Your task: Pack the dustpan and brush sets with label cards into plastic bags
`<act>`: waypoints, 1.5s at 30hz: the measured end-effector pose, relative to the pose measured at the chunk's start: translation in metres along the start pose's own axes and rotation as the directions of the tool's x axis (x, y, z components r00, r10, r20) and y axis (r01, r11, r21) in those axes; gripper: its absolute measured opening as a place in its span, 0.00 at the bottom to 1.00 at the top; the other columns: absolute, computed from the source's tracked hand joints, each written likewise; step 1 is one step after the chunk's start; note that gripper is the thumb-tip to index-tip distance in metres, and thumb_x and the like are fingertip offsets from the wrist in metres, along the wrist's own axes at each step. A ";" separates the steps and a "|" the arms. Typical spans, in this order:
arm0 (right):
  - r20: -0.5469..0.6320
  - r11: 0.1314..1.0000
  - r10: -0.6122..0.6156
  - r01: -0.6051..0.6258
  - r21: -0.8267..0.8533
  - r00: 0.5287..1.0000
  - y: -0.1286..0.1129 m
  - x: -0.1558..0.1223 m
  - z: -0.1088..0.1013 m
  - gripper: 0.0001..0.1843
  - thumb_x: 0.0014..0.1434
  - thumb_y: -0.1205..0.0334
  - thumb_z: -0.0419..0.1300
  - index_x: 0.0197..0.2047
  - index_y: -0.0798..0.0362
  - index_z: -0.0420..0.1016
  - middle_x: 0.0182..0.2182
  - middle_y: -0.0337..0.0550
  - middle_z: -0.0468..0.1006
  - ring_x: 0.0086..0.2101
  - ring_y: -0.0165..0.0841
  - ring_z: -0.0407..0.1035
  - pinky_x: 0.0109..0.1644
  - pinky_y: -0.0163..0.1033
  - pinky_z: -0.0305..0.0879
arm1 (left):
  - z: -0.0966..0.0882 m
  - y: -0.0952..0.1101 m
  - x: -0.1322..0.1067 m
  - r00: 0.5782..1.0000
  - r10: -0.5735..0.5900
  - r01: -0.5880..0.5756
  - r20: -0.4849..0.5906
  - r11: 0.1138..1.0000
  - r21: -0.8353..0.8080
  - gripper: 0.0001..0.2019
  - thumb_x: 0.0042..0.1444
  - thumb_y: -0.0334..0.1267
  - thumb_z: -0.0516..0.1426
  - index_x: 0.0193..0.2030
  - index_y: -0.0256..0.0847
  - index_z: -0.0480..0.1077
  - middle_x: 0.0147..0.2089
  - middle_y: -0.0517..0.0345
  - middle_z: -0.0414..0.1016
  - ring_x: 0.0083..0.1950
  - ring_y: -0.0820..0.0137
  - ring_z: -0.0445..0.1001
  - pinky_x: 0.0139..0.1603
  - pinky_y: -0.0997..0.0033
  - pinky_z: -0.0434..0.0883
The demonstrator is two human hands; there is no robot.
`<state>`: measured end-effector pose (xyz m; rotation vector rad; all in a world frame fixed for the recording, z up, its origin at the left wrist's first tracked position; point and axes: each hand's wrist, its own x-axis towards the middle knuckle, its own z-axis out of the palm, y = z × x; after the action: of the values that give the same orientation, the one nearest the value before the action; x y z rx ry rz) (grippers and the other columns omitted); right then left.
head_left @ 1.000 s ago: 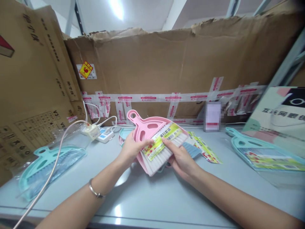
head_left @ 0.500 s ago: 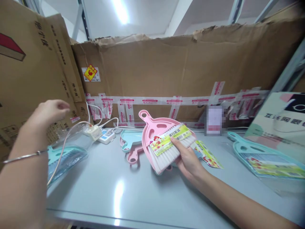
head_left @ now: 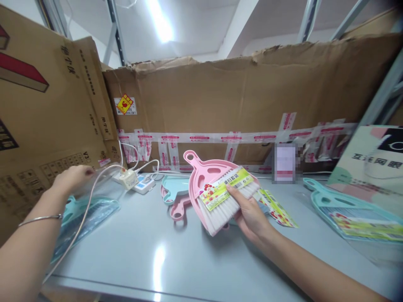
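Note:
My right hand [head_left: 252,212] is closed on a pink dustpan and brush set [head_left: 206,170], held tilted above the table. Its white bristles carry a yellow-green printed card, with my thumb across its lower edge. At the left, my left hand [head_left: 74,180] has its fingers curled together beside clear plastic film [head_left: 102,178]; whether they grip it is hidden. Below that hand lies a teal dustpan set [head_left: 91,214] in clear wrapping. Behind the held set are a light-blue dustpan [head_left: 173,186] and a pink handle [head_left: 178,212], partly covered.
A wrapped teal dustpan set [head_left: 355,214] lies at the right, near a printed box [head_left: 374,163]. A loose card [head_left: 277,209] rests behind my right hand. A power strip [head_left: 145,184] and white cable [head_left: 83,216] are at the left. Cardboard boxes [head_left: 201,100] wall the back.
My left hand has come down beside the clear plastic film. My right hand keeps hold of the pink dustpan and brush set almost unmoved. The view has tilted slightly upward.

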<state>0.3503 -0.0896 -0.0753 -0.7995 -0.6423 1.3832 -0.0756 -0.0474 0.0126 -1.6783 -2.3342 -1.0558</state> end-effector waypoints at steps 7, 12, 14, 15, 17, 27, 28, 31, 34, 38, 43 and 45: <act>-0.040 0.999 -0.015 0.017 0.044 0.999 -0.006 0.003 -0.002 0.27 0.39 0.63 0.71 0.45 0.49 0.71 0.33 0.37 0.81 0.33 0.37 0.75 0.32 0.38 0.75 | -0.031 0.043 0.001 0.902 0.036 -0.084 -0.430 0.992 -0.093 0.14 0.53 0.43 0.53 0.41 0.37 0.70 0.41 0.56 0.76 0.43 0.68 0.72 0.47 0.67 0.68; -0.074 0.992 -0.078 0.085 0.097 0.994 -0.021 0.007 -0.005 0.23 0.45 0.66 0.68 0.46 0.49 0.72 0.38 0.37 0.80 0.35 0.33 0.75 0.35 0.34 0.76 | -0.009 0.081 -0.042 0.809 0.394 -0.554 -0.436 0.758 -0.344 0.08 0.54 0.38 0.55 0.38 0.37 0.69 0.40 0.59 0.75 0.42 0.72 0.72 0.48 0.71 0.69; -0.122 0.987 -0.105 0.118 0.107 0.987 -0.029 0.009 -0.008 0.21 0.47 0.68 0.66 0.46 0.50 0.73 0.39 0.38 0.80 0.36 0.33 0.75 0.35 0.33 0.76 | 0.014 0.085 -0.062 0.695 0.615 -0.710 -0.371 0.668 -0.223 0.04 0.54 0.35 0.55 0.35 0.38 0.70 0.38 0.59 0.75 0.40 0.71 0.72 0.46 0.69 0.69; -0.149 0.983 -0.124 0.142 0.115 0.981 -0.033 0.011 -0.010 0.20 0.48 0.69 0.65 0.46 0.50 0.73 0.39 0.38 0.80 0.36 0.33 0.75 0.35 0.33 0.76 | 0.028 0.085 -0.071 0.623 0.729 -0.781 -0.285 0.604 -0.162 0.05 0.55 0.33 0.53 0.35 0.38 0.70 0.37 0.58 0.76 0.40 0.70 0.72 0.46 0.68 0.69; -0.176 0.974 -0.161 0.185 0.133 0.971 -0.039 0.013 -0.016 0.19 0.49 0.70 0.64 0.47 0.51 0.73 0.39 0.39 0.80 0.36 0.32 0.75 0.36 0.33 0.76 | 0.057 0.084 -0.085 0.487 0.870 -0.873 -0.073 0.482 -0.077 0.10 0.57 0.29 0.49 0.36 0.39 0.71 0.38 0.56 0.77 0.42 0.68 0.72 0.46 0.65 0.68; -0.188 0.982 -0.123 0.147 0.117 0.974 -0.032 0.015 -0.037 0.25 0.51 0.70 0.62 0.53 0.51 0.68 0.45 0.44 0.78 0.42 0.36 0.74 0.39 0.39 0.76 | 0.079 0.112 -0.107 0.591 0.762 -0.781 0.264 0.623 -0.049 0.17 0.59 0.31 0.44 0.51 0.37 0.66 0.52 0.47 0.72 0.52 0.63 0.69 0.52 0.61 0.66; -0.182 0.985 -0.116 0.137 0.104 0.976 -0.031 0.014 -0.035 0.25 0.52 0.69 0.62 0.54 0.51 0.68 0.45 0.45 0.78 0.42 0.37 0.74 0.38 0.40 0.76 | 0.078 0.122 -0.112 0.597 0.753 -0.778 0.278 0.628 -0.032 0.16 0.60 0.37 0.46 0.51 0.36 0.66 0.51 0.46 0.72 0.51 0.61 0.69 0.50 0.61 0.67; -0.165 0.992 -0.091 0.105 0.075 0.982 -0.031 0.008 -0.029 0.24 0.52 0.69 0.62 0.53 0.51 0.68 0.44 0.45 0.78 0.39 0.37 0.75 0.37 0.39 0.76 | 0.085 0.151 -0.125 0.571 0.684 -0.806 0.454 0.572 0.151 0.15 0.55 0.42 0.53 0.44 0.34 0.70 0.45 0.43 0.73 0.46 0.55 0.70 0.44 0.57 0.68; -0.132 0.998 -0.044 0.050 0.044 0.990 -0.033 0.000 -0.026 0.25 0.52 0.68 0.63 0.54 0.51 0.67 0.42 0.46 0.79 0.37 0.38 0.75 0.38 0.41 0.76 | 0.097 0.168 -0.126 0.599 0.551 -0.783 0.581 0.554 0.282 0.08 0.53 0.31 0.52 0.35 0.35 0.71 0.37 0.45 0.74 0.40 0.56 0.73 0.35 0.63 0.67; -0.044 0.994 0.105 -0.106 -0.038 0.994 -0.033 -0.006 -0.026 0.23 0.52 0.67 0.62 0.53 0.56 0.67 0.39 0.50 0.80 0.35 0.40 0.76 0.39 0.44 0.75 | 0.096 0.177 -0.111 0.758 0.505 -0.643 0.413 0.685 0.342 0.12 0.59 0.31 0.45 0.36 0.38 0.69 0.38 0.49 0.74 0.39 0.59 0.74 0.31 0.68 0.65; 0.018 0.970 0.183 -0.177 -0.164 0.983 -0.024 -0.010 -0.027 0.26 0.51 0.65 0.64 0.53 0.57 0.66 0.40 0.51 0.79 0.38 0.41 0.75 0.42 0.44 0.74 | 0.085 0.189 -0.109 0.835 0.461 -0.548 0.300 0.741 0.387 0.13 0.61 0.33 0.42 0.39 0.37 0.68 0.37 0.49 0.75 0.38 0.58 0.75 0.33 0.66 0.65; 0.044 0.971 0.176 -0.166 -0.173 0.983 -0.021 -0.011 -0.027 0.26 0.51 0.64 0.65 0.53 0.57 0.65 0.41 0.50 0.79 0.39 0.41 0.75 0.44 0.44 0.73 | 0.087 0.192 -0.112 0.843 0.451 -0.536 0.292 0.746 0.394 0.13 0.62 0.32 0.42 0.41 0.36 0.67 0.37 0.47 0.75 0.38 0.56 0.75 0.33 0.65 0.66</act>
<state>0.3831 -0.1039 -0.0737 -0.9695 -0.7584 1.5279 0.1614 -0.0569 -0.0097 -2.0597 -1.8222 -0.2251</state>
